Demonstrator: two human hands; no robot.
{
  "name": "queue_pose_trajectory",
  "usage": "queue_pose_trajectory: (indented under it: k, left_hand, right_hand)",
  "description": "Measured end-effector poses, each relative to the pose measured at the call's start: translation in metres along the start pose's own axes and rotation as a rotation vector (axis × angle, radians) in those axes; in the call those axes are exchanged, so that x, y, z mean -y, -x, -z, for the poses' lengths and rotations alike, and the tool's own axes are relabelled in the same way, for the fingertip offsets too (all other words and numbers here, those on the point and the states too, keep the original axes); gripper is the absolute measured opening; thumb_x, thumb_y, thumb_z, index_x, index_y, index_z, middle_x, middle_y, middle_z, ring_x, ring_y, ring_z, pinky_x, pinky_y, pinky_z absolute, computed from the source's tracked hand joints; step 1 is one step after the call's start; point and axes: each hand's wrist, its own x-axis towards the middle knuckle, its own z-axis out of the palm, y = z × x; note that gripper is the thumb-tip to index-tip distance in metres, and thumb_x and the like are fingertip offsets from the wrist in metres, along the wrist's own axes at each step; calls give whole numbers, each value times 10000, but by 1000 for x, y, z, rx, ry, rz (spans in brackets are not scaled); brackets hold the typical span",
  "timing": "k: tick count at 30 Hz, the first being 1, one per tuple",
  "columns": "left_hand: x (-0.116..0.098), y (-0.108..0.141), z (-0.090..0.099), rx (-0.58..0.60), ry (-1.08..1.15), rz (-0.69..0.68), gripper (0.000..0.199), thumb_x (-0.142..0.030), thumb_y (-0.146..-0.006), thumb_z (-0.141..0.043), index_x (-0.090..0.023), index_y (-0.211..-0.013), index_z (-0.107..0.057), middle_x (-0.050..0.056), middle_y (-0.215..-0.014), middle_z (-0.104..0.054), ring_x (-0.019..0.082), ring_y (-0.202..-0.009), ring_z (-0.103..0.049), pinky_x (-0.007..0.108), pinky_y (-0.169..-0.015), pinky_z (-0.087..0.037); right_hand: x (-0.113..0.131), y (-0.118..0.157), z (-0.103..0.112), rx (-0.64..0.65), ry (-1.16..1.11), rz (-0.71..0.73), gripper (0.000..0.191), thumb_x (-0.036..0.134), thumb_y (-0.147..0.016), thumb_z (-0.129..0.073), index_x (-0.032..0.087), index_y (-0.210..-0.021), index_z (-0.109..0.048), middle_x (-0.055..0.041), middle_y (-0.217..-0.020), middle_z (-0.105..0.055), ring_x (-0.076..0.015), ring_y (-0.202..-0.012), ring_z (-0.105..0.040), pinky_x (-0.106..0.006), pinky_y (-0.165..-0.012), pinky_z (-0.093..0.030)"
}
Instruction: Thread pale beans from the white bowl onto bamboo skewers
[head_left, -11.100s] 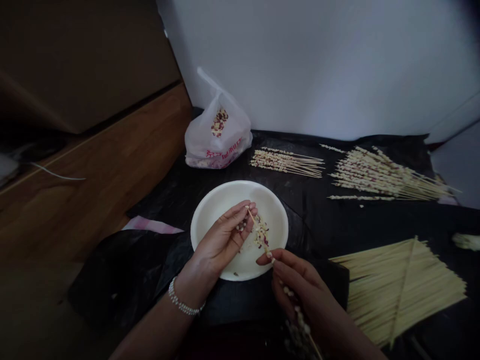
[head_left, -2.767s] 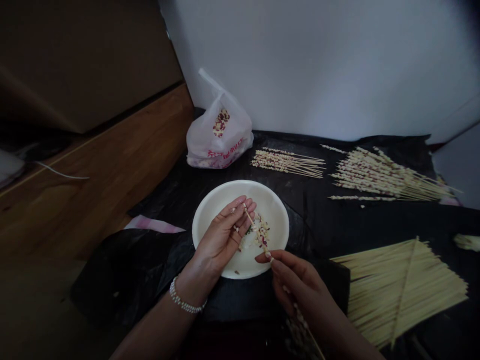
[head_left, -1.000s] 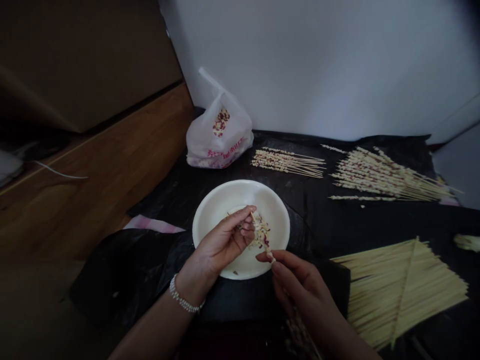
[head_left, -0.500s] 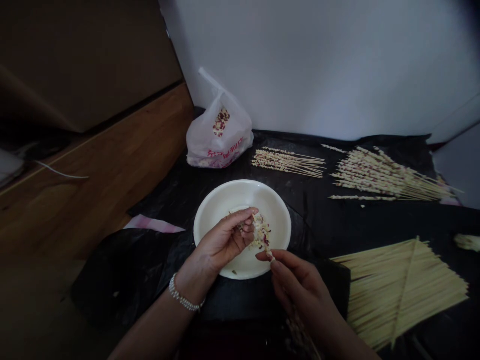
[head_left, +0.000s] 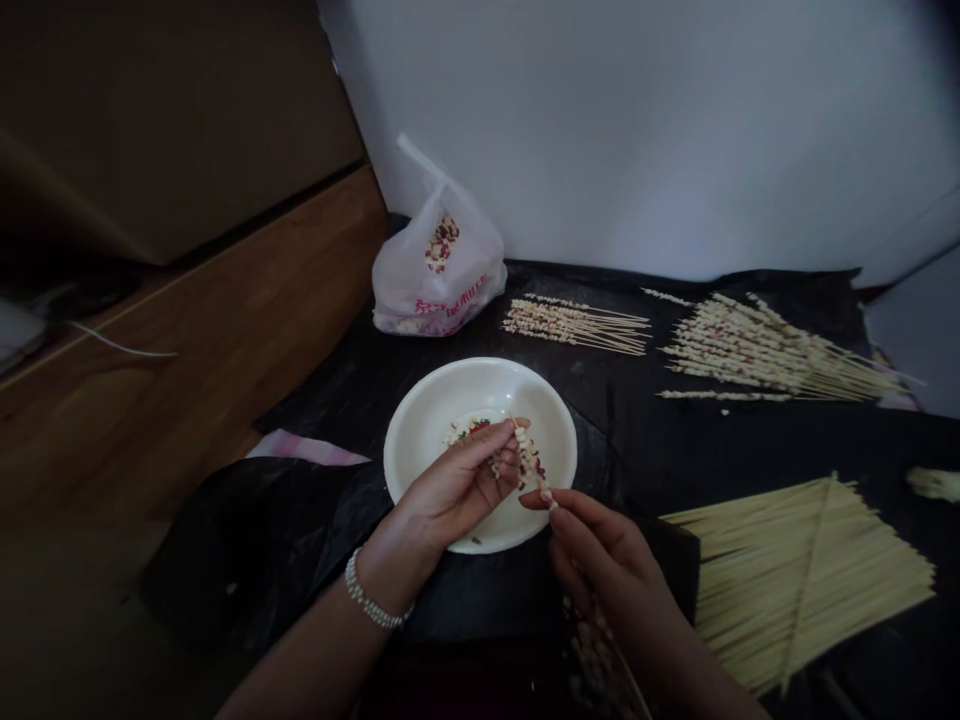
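My left hand [head_left: 469,480] is over the white bowl [head_left: 409,425], thumb and fingertips pinched at the tip of a thin skewer [head_left: 526,450] strung with pale and dark red kernels, probably corn. A few kernels show in its curled fingers. Lower down, my right hand [head_left: 607,555] grips the same skewer between thumb and index finger. Beneath that hand, more loaded skewers [head_left: 596,645] hang in shadow; whether its other fingers hold them I cannot tell. Loose kernels [head_left: 457,430] lie in the bowl, partly hidden by my left hand.
A white plastic bag [head_left: 442,270] of kernels stands behind the bowl. Loaded skewers lie in a small row [head_left: 562,322] and a larger pile [head_left: 757,350]. Bare skewers [head_left: 810,580] are spread at the right on black plastic sheeting [head_left: 630,440]. A wooden board [head_left: 300,290] is at the left.
Both hands have shifted slightly right relative to the bowl. More of the kernel-strung skewer shows between them, and more loose kernels show in the bowl.
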Motion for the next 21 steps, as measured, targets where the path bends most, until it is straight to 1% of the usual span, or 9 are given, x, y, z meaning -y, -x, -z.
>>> queue_pose_trajectory:
  k: [2,4,6,9,13,16,19,21]
  left_hand:
    - [-3,-1,-1,-78,71,-37,117,-91,-876,-573,-59,-910,-681,96,-817,-688,125,-747,-665,213,-697,-564]
    - [-7,-2,-2,-163,89,-75,143,-104,-897,-529,-64,-917,-665,128,-890,-698,186,-882,-679,310,-814,-570]
    - [-10,-4,-1,-226,75,-80,153,-109,-900,-511,-66,-925,-656,142,-898,-698,221,-934,-675,374,-872,-554]
    - [-12,-5,1,-251,60,-88,165,-113,-894,-511,-61,-966,-650,163,-922,-698,250,-970,-675,406,-902,-538]
    - [-11,-4,-1,-229,31,-58,238,-121,-907,-481,-45,-1069,-638,192,-987,-706,270,-1046,-663,389,-884,-552]
    - [-11,-1,-5,-203,-1,-16,339,-31,-883,-448,-48,-1184,-603,180,-1045,-713,239,-1073,-660,342,-867,-562]
    - [-10,2,-6,-167,-20,-43,460,44,-843,-445,-102,-1260,-574,145,-1110,-713,202,-1081,-662,298,-871,-558]
    - [-10,3,-5,-143,-24,-74,481,52,-842,-450,-114,-1280,-564,142,-1130,-711,189,-1096,-656,266,-879,-550]
  right_hand:
    - [1,-1,3,-9,-7,2,328,433,-923,-577,168,-1070,-703,99,-414,-387,-64,-383,-248,-241,-417,-129]
    - [1,0,5,-16,-22,1,312,422,-926,-575,176,-1066,-706,96,-412,-395,-62,-384,-250,-245,-422,-123]
    - [1,0,5,-12,-23,-6,292,411,-932,-572,189,-1064,-708,95,-415,-401,-59,-386,-253,-246,-425,-124]
    - [-1,-1,5,-2,-22,-8,284,418,-930,-573,201,-1050,-713,95,-412,-398,-55,-382,-258,-244,-421,-127]
    - [0,-2,5,-10,-35,-17,276,418,-924,-581,209,-1046,-713,96,-410,-392,-54,-376,-251,-242,-410,-116]
    - [0,-1,5,-7,-31,-21,271,414,-929,-578,206,-1040,-714,99,-407,-382,-54,-381,-243,-238,-410,-125]
    - [-1,0,5,0,-36,-44,287,430,-932,-572,205,-1042,-711,103,-401,-374,-52,-373,-221,-236,-399,-113]
    - [-3,0,4,-4,-38,-39,283,427,-934,-571,207,-1048,-709,104,-402,-376,-52,-375,-217,-235,-398,-108]
